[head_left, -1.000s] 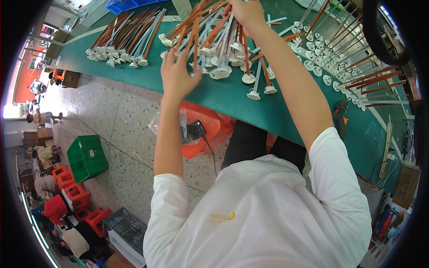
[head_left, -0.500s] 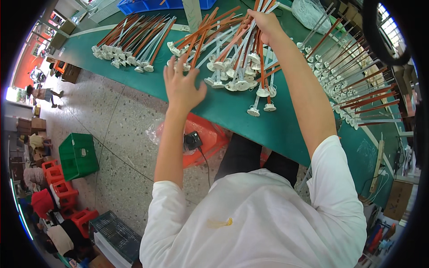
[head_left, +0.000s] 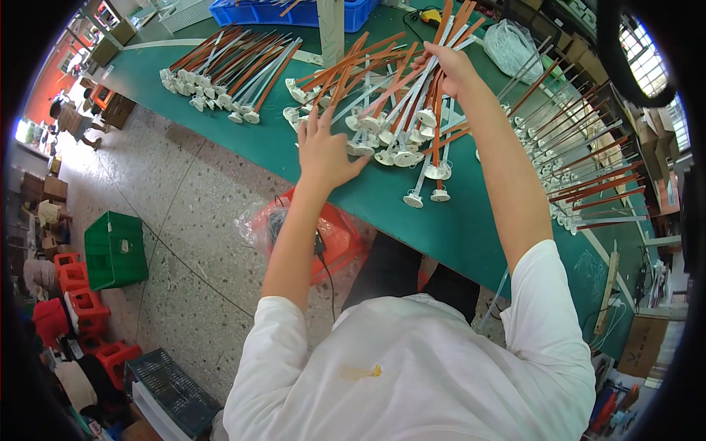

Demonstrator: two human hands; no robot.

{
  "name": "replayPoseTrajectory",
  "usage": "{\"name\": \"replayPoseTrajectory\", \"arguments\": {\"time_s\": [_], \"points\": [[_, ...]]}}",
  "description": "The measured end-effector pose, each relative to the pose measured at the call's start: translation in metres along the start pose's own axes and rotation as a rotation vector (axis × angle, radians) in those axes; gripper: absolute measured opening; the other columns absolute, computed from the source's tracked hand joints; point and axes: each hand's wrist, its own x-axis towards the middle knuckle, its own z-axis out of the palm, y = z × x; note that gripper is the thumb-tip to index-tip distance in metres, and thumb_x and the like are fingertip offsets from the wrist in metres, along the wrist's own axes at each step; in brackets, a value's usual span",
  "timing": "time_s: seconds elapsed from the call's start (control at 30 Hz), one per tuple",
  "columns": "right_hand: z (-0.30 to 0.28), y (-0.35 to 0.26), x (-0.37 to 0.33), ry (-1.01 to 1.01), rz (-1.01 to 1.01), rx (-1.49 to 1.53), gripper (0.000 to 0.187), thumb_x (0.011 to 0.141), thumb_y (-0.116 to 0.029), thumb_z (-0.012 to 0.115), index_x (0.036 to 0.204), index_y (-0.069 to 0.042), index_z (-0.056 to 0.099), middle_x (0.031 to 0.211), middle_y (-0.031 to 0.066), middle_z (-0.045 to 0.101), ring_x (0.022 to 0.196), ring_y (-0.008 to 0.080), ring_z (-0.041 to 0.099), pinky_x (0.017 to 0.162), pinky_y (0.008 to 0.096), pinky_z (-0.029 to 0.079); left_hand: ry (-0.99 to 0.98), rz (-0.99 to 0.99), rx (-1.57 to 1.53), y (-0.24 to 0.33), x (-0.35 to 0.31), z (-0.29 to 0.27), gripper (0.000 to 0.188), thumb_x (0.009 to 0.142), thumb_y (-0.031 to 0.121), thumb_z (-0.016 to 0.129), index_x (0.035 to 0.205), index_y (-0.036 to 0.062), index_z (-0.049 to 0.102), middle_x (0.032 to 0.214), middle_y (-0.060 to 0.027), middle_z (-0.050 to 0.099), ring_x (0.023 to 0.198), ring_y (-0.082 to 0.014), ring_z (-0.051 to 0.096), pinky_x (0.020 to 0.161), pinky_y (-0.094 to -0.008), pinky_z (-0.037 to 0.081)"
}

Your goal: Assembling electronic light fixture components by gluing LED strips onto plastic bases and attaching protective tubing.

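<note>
My right hand (head_left: pixel 450 71) is closed around the upper part of a bundle of brown and silver-white strips (head_left: pixel 416 101). White round caps (head_left: pixel 407 157) sit at the strips' lower ends, fanned toward me over the green tabletop (head_left: pixel 382 192). Beside them at the left, my left hand (head_left: pixel 323 152) has its fingers stretched and spread, holding nothing. Its thumb comes close to a white cap; I cannot tell whether they touch. More loose strips (head_left: pixel 351 65) lie crossed behind the left fingers, partly hidden by the hand and the bundle.
Another pile of capped strips (head_left: pixel 243 70) lies at the table's left, and a long row (head_left: pixel 588 165) lines the right. A post (head_left: pixel 332 33) rises near a blue bin (head_left: pixel 294 15). A plastic bag (head_left: pixel 509 48) rests far right. Below stands a red stool (head_left: pixel 338 235).
My left hand has shifted slightly right and nearer the caps, fingers still spread. The right hand keeps its hold on the bundle. The whole view has shifted slightly.
</note>
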Motion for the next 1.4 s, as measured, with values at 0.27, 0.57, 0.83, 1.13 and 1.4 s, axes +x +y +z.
{"name": "replayPoseTrajectory", "arguments": {"time_s": [0.27,0.57,0.83,1.13,1.4], "points": [[0.005,-0.002,0.013,-0.021,0.063,0.069,0.022,0.097,-0.014,0.055,0.1,0.008,0.052,0.083,0.0172,0.062,0.075,0.0293,0.066,0.069,0.0441,0.058,0.192,0.008,-0.166,0.006,-0.009,0.005,0.05,0.073,0.052,0.07,0.085,0.003,0.075,0.145,-0.021,0.043,0.141,-0.0412,0.027,0.114,-0.057,0.02],[0.012,-0.015,0.01,-0.074,0.112,-0.042,0.02,0.098,-0.014,0.054,0.099,0.005,0.051,0.084,0.0163,0.063,0.077,0.0291,0.067,0.071,0.0445,0.059,0.188,-0.075,-0.136,0.005,-0.012,0.002,0.034,0.076,0.034,0.069,0.094,0.0061,0.074,0.142,-0.0206,0.045,0.139,-0.0377,0.033,0.112,-0.0551,0.025],[0.012,-0.019,0.003,-0.234,0.11,-0.21,0.025,0.095,-0.022,0.061,0.096,0.003,0.062,0.091,0.0151,0.069,0.083,0.0235,0.07,0.075,0.0385,0.06,0.261,0.053,-0.225,-0.008,-0.023,0.002,0.021,0.078,0.019,0.071,0.095,0.0083,0.071,0.111,-0.0095,0.066,0.122,-0.032,0.052,0.106,-0.0523,0.035],[0.018,-0.026,-0.015,-0.235,-0.001,-0.55,0.033,0.085,-0.028,0.076,0.101,-0.002,0.064,0.092,0.0076,0.07,0.079,0.0169,0.069,0.07,0.0343,0.058,0.273,0.023,-0.045,-0.023,-0.019,0.003,0.016,0.077,0.018,0.07,0.091,0.0092,0.07,0.097,-0.0053,0.07,0.115,-0.0272,0.055,0.106,-0.0512,0.035],[0.031,-0.024,-0.028,-0.135,-0.104,-0.648,0.034,0.081,-0.031,0.078,0.098,-0.003,0.066,0.09,0.0055,0.069,0.074,0.0158,0.069,0.068,0.0321,0.058,0.209,0.024,0.0,-0.02,-0.021,0.013,0.013,0.076,0.018,0.07,0.086,0.0099,0.07,0.09,-0.0051,0.07,0.107,-0.0249,0.057,0.105,-0.0513,0.035]]}}
